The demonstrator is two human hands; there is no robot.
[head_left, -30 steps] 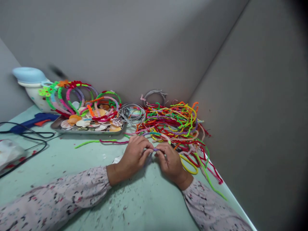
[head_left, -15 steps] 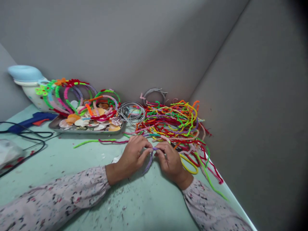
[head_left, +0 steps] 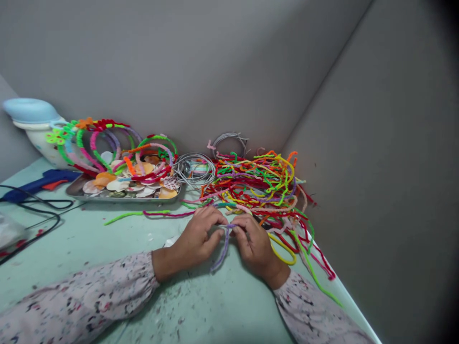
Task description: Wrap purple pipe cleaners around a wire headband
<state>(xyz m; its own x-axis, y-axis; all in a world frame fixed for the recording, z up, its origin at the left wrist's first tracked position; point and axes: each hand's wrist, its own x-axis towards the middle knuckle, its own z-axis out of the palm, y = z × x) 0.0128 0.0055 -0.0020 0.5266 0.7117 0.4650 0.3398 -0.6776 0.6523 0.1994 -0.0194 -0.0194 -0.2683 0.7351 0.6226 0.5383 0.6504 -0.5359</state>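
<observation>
My left hand has its thumb and forefinger closed around a thin pale strand that looks like wire. Its other fingers are curled under and partly hidden. My right hand pinches a purple pipe cleaner where it wraps round that strand, between the two hands. The loose tail of the pipe cleaner hangs down towards the table, bent slightly left. Just beyond my fingers, a teal and pink fuzzy length runs across, and I cannot tell whether it joins the strand.
A tangled heap of coloured pipe cleaners lies behind my right hand, near the table edge. A metal tray holds shells and fuzzy headbands. Wire coils lie beside it. At left are a blue glue gun, its black cable and a lidded container.
My left thumb and forefinger have drawn back left from the purple wrap, baring the pale strand. The purple tail hangs a little lower. The view has shifted slightly right.
</observation>
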